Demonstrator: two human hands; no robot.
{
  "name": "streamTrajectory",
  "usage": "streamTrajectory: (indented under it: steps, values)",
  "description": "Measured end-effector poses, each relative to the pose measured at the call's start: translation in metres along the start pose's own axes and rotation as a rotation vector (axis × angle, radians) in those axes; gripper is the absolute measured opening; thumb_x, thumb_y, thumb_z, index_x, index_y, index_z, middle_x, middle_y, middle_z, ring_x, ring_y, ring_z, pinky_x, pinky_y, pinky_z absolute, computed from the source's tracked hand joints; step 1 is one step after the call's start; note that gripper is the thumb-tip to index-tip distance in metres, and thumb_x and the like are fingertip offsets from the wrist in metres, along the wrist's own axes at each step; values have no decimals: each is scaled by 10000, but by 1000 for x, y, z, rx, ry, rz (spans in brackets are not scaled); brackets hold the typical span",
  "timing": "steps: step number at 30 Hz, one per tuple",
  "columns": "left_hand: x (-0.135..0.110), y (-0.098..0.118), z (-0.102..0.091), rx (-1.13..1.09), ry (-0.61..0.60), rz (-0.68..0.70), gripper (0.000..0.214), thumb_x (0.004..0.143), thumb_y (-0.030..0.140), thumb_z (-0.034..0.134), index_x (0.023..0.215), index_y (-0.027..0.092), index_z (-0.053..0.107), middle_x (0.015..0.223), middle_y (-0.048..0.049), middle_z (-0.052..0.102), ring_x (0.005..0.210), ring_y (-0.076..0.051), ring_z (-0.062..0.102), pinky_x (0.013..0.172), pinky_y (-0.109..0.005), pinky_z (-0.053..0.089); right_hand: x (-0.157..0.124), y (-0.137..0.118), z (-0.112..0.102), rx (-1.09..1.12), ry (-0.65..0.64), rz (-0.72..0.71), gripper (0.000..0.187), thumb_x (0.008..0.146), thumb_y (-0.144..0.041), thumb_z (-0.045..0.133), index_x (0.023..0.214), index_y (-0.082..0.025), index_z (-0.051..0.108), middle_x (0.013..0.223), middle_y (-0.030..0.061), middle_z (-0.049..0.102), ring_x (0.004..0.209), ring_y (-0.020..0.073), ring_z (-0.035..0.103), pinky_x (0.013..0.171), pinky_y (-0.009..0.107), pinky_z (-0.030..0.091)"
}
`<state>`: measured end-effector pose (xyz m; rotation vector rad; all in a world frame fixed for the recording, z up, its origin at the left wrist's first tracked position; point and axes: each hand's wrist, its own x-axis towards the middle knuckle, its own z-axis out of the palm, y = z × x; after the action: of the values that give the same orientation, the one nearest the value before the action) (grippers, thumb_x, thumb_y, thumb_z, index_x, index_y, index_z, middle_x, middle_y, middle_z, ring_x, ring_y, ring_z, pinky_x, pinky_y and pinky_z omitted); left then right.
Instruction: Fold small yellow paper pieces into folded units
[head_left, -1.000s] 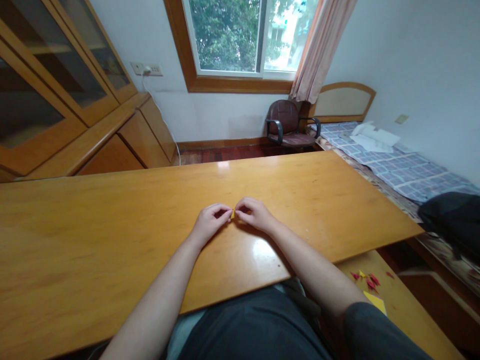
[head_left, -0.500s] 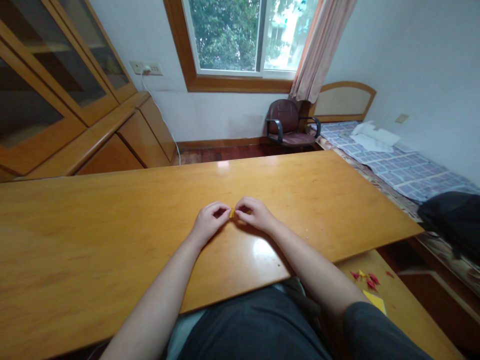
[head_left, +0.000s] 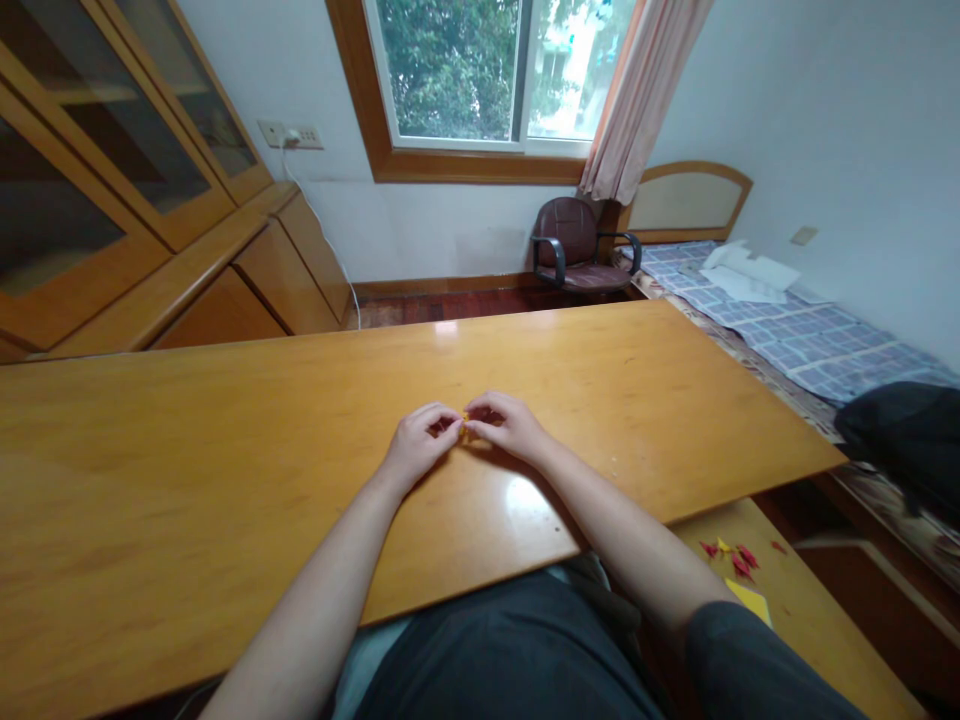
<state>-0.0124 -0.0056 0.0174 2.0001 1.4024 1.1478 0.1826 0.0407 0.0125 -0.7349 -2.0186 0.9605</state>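
A small piece of folded yellow paper [head_left: 465, 430] is pinched between my two hands, just above the middle of the wooden table [head_left: 225, 480]. My left hand [head_left: 426, 440] grips it from the left with thumb and fingertips. From the right, my right hand [head_left: 506, 425] closes its thumb and fingers on the same piece. The fingertips nearly meet and cover most of the paper, so its folded shape is hard to make out.
At the lower right, a lower wooden surface [head_left: 817, 620] holds several small red folded pieces [head_left: 742, 565], a small yellow one [head_left: 724, 545] and a yellow paper sheet [head_left: 750, 600]. Beyond the table stand a maroon chair [head_left: 568, 235], a bed [head_left: 810, 330] and a cabinet [head_left: 247, 270].
My right fingers have shifted slightly left and over the yellow paper, hiding more of it. My left hand stays almost where it was.
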Motion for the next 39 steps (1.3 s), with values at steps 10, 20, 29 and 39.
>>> streamTrajectory:
  steps: [10,20,29,39]
  values:
    - [-1,-2,1,28,12,28,137,859,268,583,798,184,672,766,-32,665,707,-144,596,651,-241,461,2,-2,-1,-40,8,-66,166,887,-329,638,888,-176,702,853,42,678,790,143,617,730,265,489]
    - [-1,1,0,33,50,21,145,866,291,587,803,190,670,776,-31,672,725,-149,613,691,-252,479,2,-3,-2,-29,48,-42,123,876,-293,642,870,-183,696,840,39,685,789,147,623,736,273,492]
    - [0,4,0,33,59,8,166,868,305,575,791,190,667,761,-31,672,721,-150,611,690,-250,479,2,-2,-1,-51,68,-61,113,877,-284,639,870,-184,690,836,38,683,778,147,623,727,273,490]
    - [0,0,2,84,39,32,161,873,290,568,790,194,666,766,-25,672,718,-148,609,683,-246,472,1,2,1,-79,23,-35,132,871,-313,637,877,-185,670,831,29,658,757,138,599,698,259,486]
